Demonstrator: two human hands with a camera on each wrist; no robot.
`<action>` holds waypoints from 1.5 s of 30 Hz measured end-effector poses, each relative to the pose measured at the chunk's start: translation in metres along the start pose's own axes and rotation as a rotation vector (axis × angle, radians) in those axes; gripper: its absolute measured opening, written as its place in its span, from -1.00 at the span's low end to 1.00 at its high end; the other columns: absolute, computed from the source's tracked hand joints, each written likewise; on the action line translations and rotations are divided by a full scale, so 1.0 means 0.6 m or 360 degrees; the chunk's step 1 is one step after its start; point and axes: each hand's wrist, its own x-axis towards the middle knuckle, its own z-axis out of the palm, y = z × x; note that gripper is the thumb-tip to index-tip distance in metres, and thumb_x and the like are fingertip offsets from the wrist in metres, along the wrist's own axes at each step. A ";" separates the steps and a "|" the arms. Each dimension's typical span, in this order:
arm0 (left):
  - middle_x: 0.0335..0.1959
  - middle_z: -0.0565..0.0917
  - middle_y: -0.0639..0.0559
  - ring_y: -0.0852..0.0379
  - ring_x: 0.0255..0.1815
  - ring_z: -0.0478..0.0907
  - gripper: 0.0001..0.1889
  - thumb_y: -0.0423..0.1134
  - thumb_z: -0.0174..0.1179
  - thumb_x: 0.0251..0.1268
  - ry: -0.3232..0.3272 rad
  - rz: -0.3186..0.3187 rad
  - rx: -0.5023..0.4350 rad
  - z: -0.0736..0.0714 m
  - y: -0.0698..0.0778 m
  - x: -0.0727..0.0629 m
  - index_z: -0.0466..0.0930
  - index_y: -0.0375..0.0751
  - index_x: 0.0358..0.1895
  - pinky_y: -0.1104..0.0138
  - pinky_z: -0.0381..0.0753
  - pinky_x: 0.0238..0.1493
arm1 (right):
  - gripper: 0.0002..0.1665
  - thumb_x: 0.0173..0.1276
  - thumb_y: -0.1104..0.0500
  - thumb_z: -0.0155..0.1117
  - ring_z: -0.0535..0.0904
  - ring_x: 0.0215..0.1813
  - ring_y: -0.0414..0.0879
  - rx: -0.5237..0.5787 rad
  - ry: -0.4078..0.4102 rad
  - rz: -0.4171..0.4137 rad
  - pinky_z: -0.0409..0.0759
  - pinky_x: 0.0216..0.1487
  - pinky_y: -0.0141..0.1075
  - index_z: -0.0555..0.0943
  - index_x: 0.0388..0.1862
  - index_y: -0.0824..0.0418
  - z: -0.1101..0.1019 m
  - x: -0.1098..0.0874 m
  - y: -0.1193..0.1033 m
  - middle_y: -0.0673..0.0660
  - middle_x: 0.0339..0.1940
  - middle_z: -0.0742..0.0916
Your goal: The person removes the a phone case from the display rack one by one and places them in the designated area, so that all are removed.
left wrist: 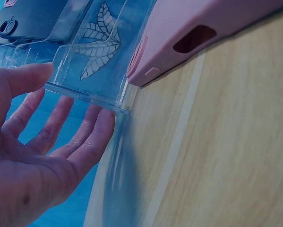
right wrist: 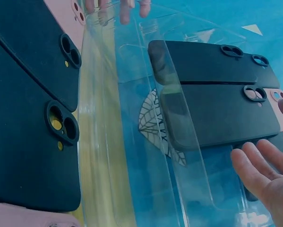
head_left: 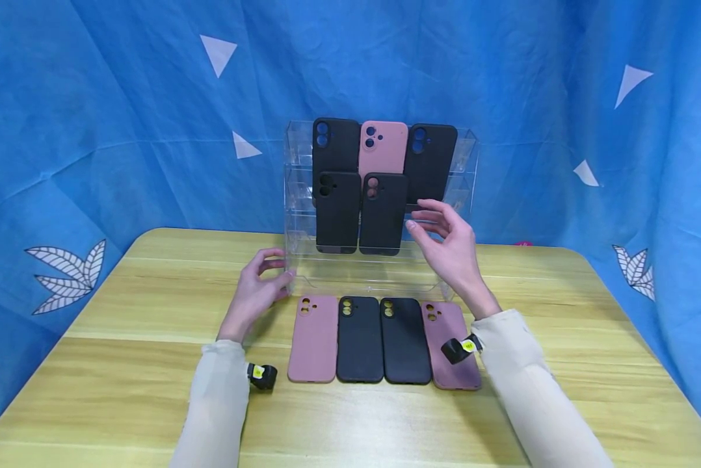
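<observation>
A clear tiered display rack (head_left: pixel 368 270) stands on the table. Its back tier carries a black phone case (head_left: pixel 341 149), a pink phone case (head_left: pixel 385 156) and another black phone case (head_left: pixel 435 162). In front of them, one tier lower, lean two black phone cases (head_left: pixel 382 214) side by side. My left hand (head_left: pixel 257 286) rests its fingertips against the rack's left side, as the left wrist view also shows. Beside the lower right case, my right hand (head_left: pixel 447 244) hovers with relaxed fingers and nothing in them.
On the table before the rack lie a pink phone case (head_left: pixel 313 341), two black phone cases (head_left: pixel 359 341) and a second pink phone case (head_left: pixel 444 325), partly behind my right wrist camera (head_left: pixel 457 351). A blue curtain (head_left: pixel 151 130) hangs behind the wooden table (head_left: pixel 151 292).
</observation>
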 end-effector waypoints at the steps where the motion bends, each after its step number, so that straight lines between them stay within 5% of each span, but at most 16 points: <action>1: 0.35 0.46 -0.16 -0.13 0.09 0.69 -0.51 -0.23 0.24 0.47 0.0000 0.0001 -0.0001 0.000 0.000 0.000 0.37 0.00 0.40 0.16 0.76 0.05 | -0.48 0.47 0.15 0.34 0.69 0.20 0.00 0.0005 -0.0006 0.0013 0.65 0.25 -0.33 0.53 0.35 0.21 0.002 0.001 0.000 0.21 0.16 0.74; 5: 0.35 0.47 -0.16 -0.12 0.08 0.69 -0.51 -0.22 0.24 0.47 -0.0001 0.0003 0.0002 0.000 0.000 -0.001 0.37 0.00 0.40 0.15 0.76 0.05 | -0.46 0.46 0.12 0.35 0.68 0.22 0.01 0.0016 -0.0019 0.0061 0.63 0.31 -0.04 0.51 0.37 0.17 0.007 0.003 0.002 0.21 0.19 0.73; 9: 0.36 0.47 -0.16 -0.14 0.10 0.69 -0.51 -0.23 0.24 0.48 -0.0002 0.0006 0.0007 0.000 0.000 -0.001 0.36 0.00 0.40 0.16 0.76 0.05 | -0.43 0.47 0.13 0.34 0.68 0.22 0.07 0.0021 -0.0032 0.0086 0.63 0.31 0.02 0.48 0.41 0.15 0.013 0.007 0.007 0.23 0.22 0.72; 24: 0.37 0.46 -0.17 -0.23 0.18 0.66 -0.50 -0.23 0.22 0.49 -0.0003 0.0017 0.0011 0.000 0.002 -0.001 0.34 -0.02 0.42 0.10 0.75 0.11 | -0.43 0.43 0.08 0.39 0.71 0.12 0.14 0.0093 -0.0016 0.0197 0.71 -0.02 -0.44 0.52 0.38 0.08 0.030 0.023 0.016 0.22 0.16 0.71; 35: 0.36 0.46 -0.16 -0.21 0.18 0.66 -0.51 -0.23 0.22 0.49 -0.0003 0.0005 0.0020 0.001 0.003 -0.002 0.35 -0.01 0.41 0.11 0.75 0.10 | -0.54 0.39 0.23 0.41 0.72 -0.06 -0.02 0.0088 0.0127 0.0153 0.69 -0.16 -0.50 0.61 0.25 0.13 0.044 0.029 0.032 0.23 0.03 0.75; 45: 0.37 0.46 -0.16 -0.21 0.18 0.66 -0.49 -0.23 0.22 0.48 -0.0005 0.0001 0.0021 0.000 0.002 -0.001 0.34 -0.01 0.42 0.12 0.75 0.12 | -0.57 0.35 0.35 0.39 0.69 -0.14 -0.23 0.0274 0.0194 0.0103 0.71 -0.20 -0.49 0.62 0.20 0.23 0.050 0.032 0.039 0.26 -0.05 0.75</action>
